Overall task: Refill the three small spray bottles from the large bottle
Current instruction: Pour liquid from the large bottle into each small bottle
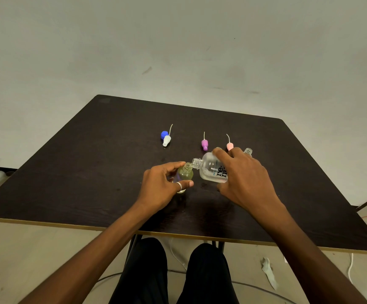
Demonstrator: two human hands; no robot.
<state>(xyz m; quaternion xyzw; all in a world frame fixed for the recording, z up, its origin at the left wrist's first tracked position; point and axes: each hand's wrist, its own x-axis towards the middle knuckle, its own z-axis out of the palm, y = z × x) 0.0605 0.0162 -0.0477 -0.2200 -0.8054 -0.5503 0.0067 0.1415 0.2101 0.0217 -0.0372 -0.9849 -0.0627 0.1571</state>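
Observation:
My right hand [243, 178] grips the large clear bottle [211, 168], tipped on its side with its open neck pointing left. That neck touches the mouth of a small open bottle [185, 174] holding yellowish liquid, which my left hand [164, 185] steadies upright on the dark table [90, 167]. Another small open bottle [248, 151] peeks out behind my right hand. A third small bottle is not clearly visible.
Three spray heads with dip tubes lie further back on the table: white [166, 140], purple [204, 144] and pink [230, 146]. A blue cap [164, 134] lies beside the white head. Cables and a scrap of paper [269, 272] lie on the floor.

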